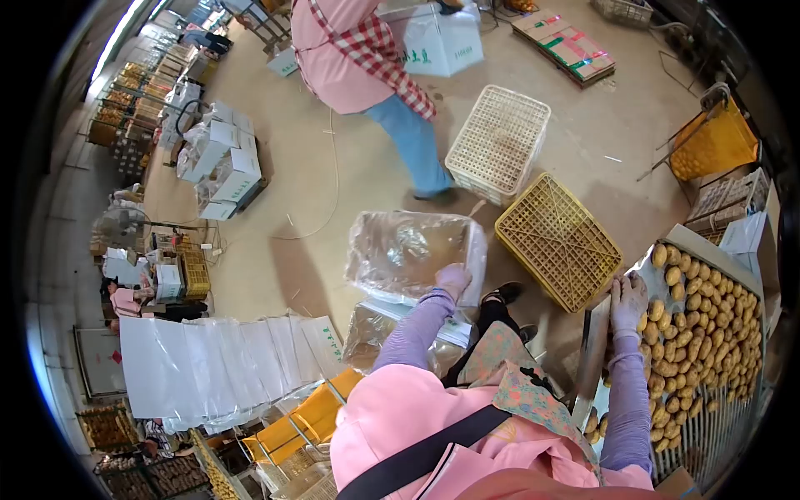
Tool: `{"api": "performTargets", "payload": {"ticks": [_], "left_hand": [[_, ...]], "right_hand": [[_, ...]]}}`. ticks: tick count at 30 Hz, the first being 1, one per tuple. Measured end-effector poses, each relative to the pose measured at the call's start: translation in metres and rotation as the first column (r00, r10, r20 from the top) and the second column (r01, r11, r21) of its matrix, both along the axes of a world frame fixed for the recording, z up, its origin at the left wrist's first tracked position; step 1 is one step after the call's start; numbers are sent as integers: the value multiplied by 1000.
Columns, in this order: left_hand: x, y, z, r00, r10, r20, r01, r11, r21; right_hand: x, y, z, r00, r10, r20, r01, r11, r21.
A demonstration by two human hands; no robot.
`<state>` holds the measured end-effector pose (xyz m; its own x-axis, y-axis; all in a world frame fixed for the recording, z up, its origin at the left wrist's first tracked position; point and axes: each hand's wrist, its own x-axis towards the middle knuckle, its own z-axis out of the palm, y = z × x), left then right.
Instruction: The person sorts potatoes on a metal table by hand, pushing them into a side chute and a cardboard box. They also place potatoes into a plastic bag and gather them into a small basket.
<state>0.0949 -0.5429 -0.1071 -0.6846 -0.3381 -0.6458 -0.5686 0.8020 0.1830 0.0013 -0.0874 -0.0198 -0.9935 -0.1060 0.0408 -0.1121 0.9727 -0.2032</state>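
Observation:
My left hand (454, 282), in a pale glove, is at the near right edge of a box lined with clear plastic (408, 250); its fingers are bent over that edge. The box looks empty inside its plastic. A second plastic-lined box (371, 333) stands just nearer to me, partly under my left arm. My right hand (628, 303), also gloved, rests with its fingers spread at the left edge of the metal sorting table, beside many potatoes (700, 325). Nothing shows in its grasp.
A yellow crate (558, 242) and a white crate (498, 142) stand on the floor ahead. Beyond the boxes a person in pink (346, 58) bends near a white carton (442, 42). Stacked white cartons (225, 333) lie at the left, and an orange bin (715, 142) stands at the right.

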Motion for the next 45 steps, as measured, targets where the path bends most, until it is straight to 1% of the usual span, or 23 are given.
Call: {"api": "performTargets", "payload": {"ticks": [1, 3, 4, 6, 8, 10, 11, 12, 16, 19, 22, 27, 29, 32, 36, 37, 39, 40, 41, 42, 43, 44, 45], "left_hand": [[-5, 16, 17, 1000, -4, -6, 4, 1000, -5], [-6, 52, 44, 961, -263, -81, 269, 960, 73], [-4, 72, 54, 959, -274, -75, 280, 957, 75], [0, 112, 63, 784, -582, -216, 598, 801, 13], [-8, 139, 41, 594, -771, -231, 777, 624, -81], [-28, 157, 1, 450, -876, -176, 869, 475, -143], [-45, 167, -5, 335, -940, -61, 922, 340, -186], [-57, 176, 1, 269, -958, -95, 932, 284, -225], [-97, 218, -19, 7, -999, -53, 995, 12, -95], [-109, 237, -42, -188, -982, 0, 975, -186, -125], [-114, 233, -54, -76, -996, -49, 997, -77, 20], [-140, 214, -38, -185, -982, 42, 974, -178, 143], [-151, 211, -29, -197, -980, 39, 955, -182, 233], [-157, 198, -51, -195, -979, 56, 963, -180, 198], [-175, 184, -75, -289, -951, 112, 897, -228, 378], [-184, 194, -57, -294, -949, 113, 896, -233, 378], [-202, 216, -3, -506, -846, 168, 818, -409, 405], [-209, 201, -23, -360, -931, 51, 888, -326, 323], [-225, 215, 0, -246, -969, -15, 930, -240, 279], [-236, 226, 16, -298, -945, -135, 952, -304, 30], [-254, 235, 28, -199, -851, -486, 978, -206, -41], [-266, 253, 51, -55, -724, -688, 998, -55, -22], [-275, 280, 76, -166, -669, -724, 984, -60, -169]], "right_hand": [[-1, -1, 4, 1000, -4, -6, 4, 1000, -5], [0, -3, 13, 1000, 13, 0, -13, 997, -80], [1, -4, 10, 993, 37, -113, -45, 997, -67], [1, -1, -1, 986, 29, -162, -36, 999, -35], [4, -5, 1, 988, -29, -154, 23, 999, -43], [11, -8, 17, 981, -54, -186, 43, 997, -64], [11, -6, 21, 997, -57, -52, 55, 998, -36], [17, -6, 22, 994, -84, -67, 84, 996, 3], [26, -3, 28, 989, -150, -12, 150, 988, 33], [24, -4, 27, 985, -173, 5, 173, 983, -55], [26, -6, 31, 985, -171, 31, 173, 984, -52], [27, -7, 39, 973, -203, 111, 211, 976, -62], [29, -8, 45, 963, -263, 51, 267, 955, -132], [50, -4, 51, 941, -333, 52, 337, 923, -187], [114, 17, 69, 913, -408, 21, 408, 907, -106], [130, 26, 74, 912, -410, -1, 409, 911, -43], [170, 38, 81, 859, -510, -32, 511, 859, 27], [194, 50, 80, 839, -544, 19, 542, 838, 71], [215, 58, 79, 829, -559, -16, 556, 822, 126], [235, 61, 72, 794, -599, 102, 590, 801, 104], [249, 64, 62, 751, -624, 215, 622, 778, 87], [253, 62, 55, 758, -620, 203, 637, 771, -20], [252, 58, 49, 763, -618, 190, 643, 754, -132]]}}
